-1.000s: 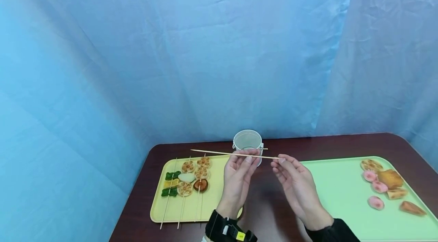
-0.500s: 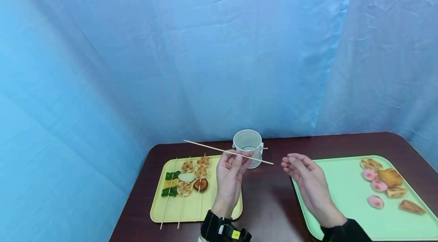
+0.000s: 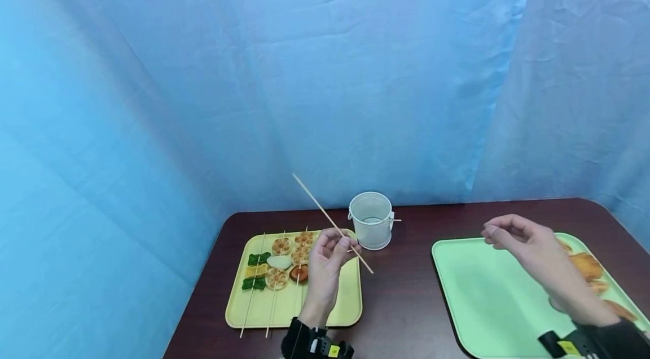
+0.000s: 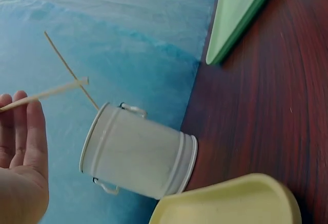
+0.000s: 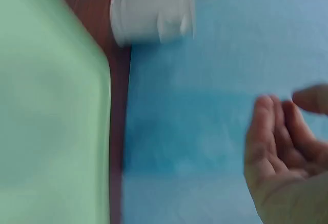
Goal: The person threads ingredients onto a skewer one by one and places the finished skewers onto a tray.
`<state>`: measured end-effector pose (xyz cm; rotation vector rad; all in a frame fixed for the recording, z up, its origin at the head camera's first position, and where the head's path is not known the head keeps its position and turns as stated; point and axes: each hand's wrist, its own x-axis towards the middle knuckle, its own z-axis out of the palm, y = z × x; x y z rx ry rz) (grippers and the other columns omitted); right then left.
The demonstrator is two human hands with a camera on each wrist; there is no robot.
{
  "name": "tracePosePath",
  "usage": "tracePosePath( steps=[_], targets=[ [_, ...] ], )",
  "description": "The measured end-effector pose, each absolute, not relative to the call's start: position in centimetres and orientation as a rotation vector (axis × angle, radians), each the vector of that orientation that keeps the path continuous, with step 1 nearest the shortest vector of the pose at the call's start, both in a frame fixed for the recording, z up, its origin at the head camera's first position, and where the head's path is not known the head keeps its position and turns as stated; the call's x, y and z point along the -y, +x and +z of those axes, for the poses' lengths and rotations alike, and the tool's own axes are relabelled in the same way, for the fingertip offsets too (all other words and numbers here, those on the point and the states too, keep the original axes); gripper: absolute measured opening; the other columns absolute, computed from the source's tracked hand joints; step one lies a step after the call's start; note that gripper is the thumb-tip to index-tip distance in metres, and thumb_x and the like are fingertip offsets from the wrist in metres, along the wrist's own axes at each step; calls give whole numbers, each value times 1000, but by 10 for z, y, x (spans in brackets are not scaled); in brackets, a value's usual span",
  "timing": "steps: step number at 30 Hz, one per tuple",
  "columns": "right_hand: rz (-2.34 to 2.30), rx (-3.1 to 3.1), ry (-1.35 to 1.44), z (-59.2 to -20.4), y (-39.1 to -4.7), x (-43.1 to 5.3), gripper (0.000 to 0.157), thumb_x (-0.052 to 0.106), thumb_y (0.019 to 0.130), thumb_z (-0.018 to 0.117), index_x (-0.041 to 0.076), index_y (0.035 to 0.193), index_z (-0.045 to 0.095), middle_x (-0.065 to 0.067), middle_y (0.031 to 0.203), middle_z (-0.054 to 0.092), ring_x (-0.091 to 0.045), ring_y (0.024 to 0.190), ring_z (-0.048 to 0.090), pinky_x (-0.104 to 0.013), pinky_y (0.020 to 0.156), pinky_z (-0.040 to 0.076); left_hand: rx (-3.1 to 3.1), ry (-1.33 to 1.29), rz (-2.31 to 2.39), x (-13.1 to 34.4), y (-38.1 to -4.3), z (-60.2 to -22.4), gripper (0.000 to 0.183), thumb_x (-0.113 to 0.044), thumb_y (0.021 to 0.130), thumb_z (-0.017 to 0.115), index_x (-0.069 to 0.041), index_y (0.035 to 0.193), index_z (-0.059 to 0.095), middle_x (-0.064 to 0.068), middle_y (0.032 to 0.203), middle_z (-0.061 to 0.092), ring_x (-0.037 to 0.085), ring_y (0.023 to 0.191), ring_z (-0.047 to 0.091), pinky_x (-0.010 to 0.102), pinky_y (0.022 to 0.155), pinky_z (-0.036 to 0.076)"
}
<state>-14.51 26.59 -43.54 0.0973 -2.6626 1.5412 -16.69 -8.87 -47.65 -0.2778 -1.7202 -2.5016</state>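
Note:
My left hand (image 3: 323, 274) pinches a thin wooden skewer (image 3: 313, 200) between thumb and fingers, over the right part of the yellow tray (image 3: 350, 302). The skewer slants, its upper end pointing away to the left; no food is on it. In the left wrist view the skewer (image 4: 56, 89) passes across the fingers. My right hand (image 3: 540, 260) hangs over the green tray (image 3: 482, 291) with loosely bent fingers and nothing between them. That hand and its forearm partly cover food pieces, among them a golden-brown one (image 3: 587, 266), at the tray's right side.
On the yellow tray lie several filled skewers with green and yellow pieces, lotus root slices (image 3: 276, 278) and a mushroom (image 3: 299, 274). A small white bucket (image 3: 372, 236) stands behind, with another skewer (image 4: 66, 65) sticking out. Blue cloth (image 3: 355, 77) hangs behind the dark wooden table (image 3: 406, 291).
My right hand has let go of the skewer and moved right over the green tray. My left hand has moved slightly left and tilted the skewer more steeply.

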Motion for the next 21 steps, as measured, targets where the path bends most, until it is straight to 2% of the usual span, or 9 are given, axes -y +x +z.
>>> tracePosePath(
  steps=[3,8,12,14,15,18,21],
  targets=[
    [1190,2840,159,-431,-145,-286,33,42,96,54,14,111,63,3,95,69,-2,81,64,-26,67,51,1783,-280,-2433,93,-166,-479,38,-18,94,61,14,112,52,12,92,62,21,84,63,41,81,53],
    [829,3025,221,-438,-147,-312,35,47,95,53,16,104,66,6,90,67,-2,74,60,-32,61,47,1953,-292,-2254,103,-162,-484,32,-22,93,63,6,107,64,17,94,65,19,86,63,33,80,53],
    [640,3168,285,-448,-147,-329,20,34,95,57,16,93,66,9,81,63,-3,62,53,-30,58,43,2096,-385,-2100,108,-160,-485,27,-22,93,63,1,106,69,16,98,67,20,90,64,31,80,52],
    [576,3217,356,-452,-145,-337,11,25,95,57,18,88,62,11,76,56,-1,60,45,-27,57,38,2151,-445,-2029,110,-160,-485,23,-17,93,62,1,105,70,13,98,68,18,90,64,30,78,52],
    [583,3237,388,-454,-143,-339,12,22,96,56,17,85,58,11,72,51,0,57,42,-26,56,35,2167,-476,-1999,109,-160,-484,20,-13,93,62,1,104,70,13,98,69,17,90,64,29,77,51],
    [656,3334,429,-461,-137,-348,21,22,98,52,15,79,47,8,65,41,0,55,40,-26,56,31,2216,-522,-1921,107,-157,-478,17,-9,92,62,3,102,71,13,97,69,14,88,63,29,75,51],
    [796,3421,362,-469,-132,-354,29,20,98,51,11,74,38,5,61,42,-4,50,42,-26,52,29,2235,-550,-1847,105,-152,-470,15,-5,91,63,4,100,71,18,95,69,12,85,62,30,73,50]
  ],
)
